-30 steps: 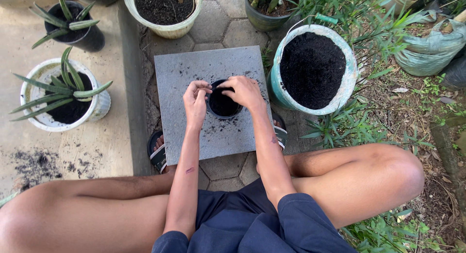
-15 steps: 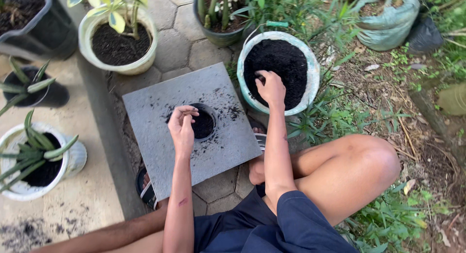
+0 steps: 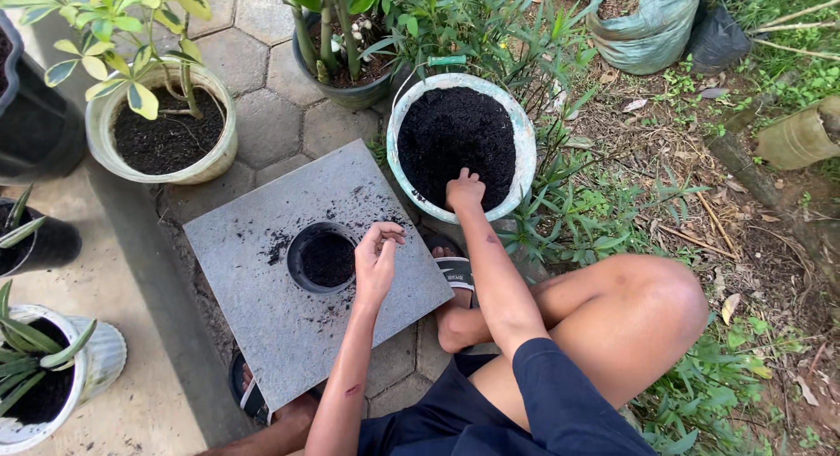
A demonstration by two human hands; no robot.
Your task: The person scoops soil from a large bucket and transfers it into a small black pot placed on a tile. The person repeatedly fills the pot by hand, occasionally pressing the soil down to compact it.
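Note:
A small black pot (image 3: 325, 258) partly filled with dark soil sits on a grey square slab (image 3: 262, 333). My left hand (image 3: 377, 262) hovers at the pot's right rim, fingers loosely curled, holding nothing that I can see. My right hand (image 3: 465, 192) is pushed into the dark soil of a big pale bucket (image 3: 525, 150) just right of the slab; its fingers are closed down in the soil. Loose soil crumbs are scattered on the slab around the pot.
A cream pot (image 3: 162, 136) with a leafy plant stands behind the slab, another planted pot (image 3: 343, 71) beside it. Black pots (image 3: 35, 132) and a white pot with a spiky plant (image 3: 52, 382) line the left. My bent knee (image 3: 647, 307) and weeds fill the right.
My right hand left the small pot, reached right and sank into the bucket's soil. My left hand stayed at the pot's rim. The view shifted right.

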